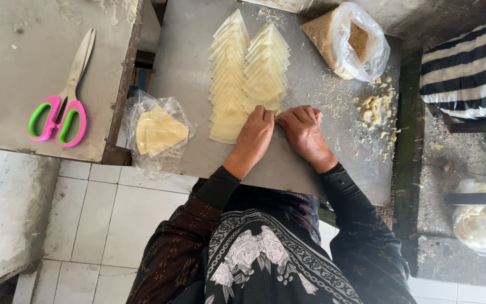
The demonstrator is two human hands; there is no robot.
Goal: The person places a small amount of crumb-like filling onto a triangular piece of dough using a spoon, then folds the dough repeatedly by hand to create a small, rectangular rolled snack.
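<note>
— Pastry triangles (247, 73) lie in two overlapping rows along the grey metal table (187, 67), yes?
— Yes. Left hand (256, 135) and right hand (304, 130) press fingertips onto the nearest triangle, gripping nothing. Bagged wrappers (158, 132) sit left; pink-green scissors (63, 107) lie well apart.

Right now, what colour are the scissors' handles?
Pink with green inside, on the scissors; the head view shows them.
</note>
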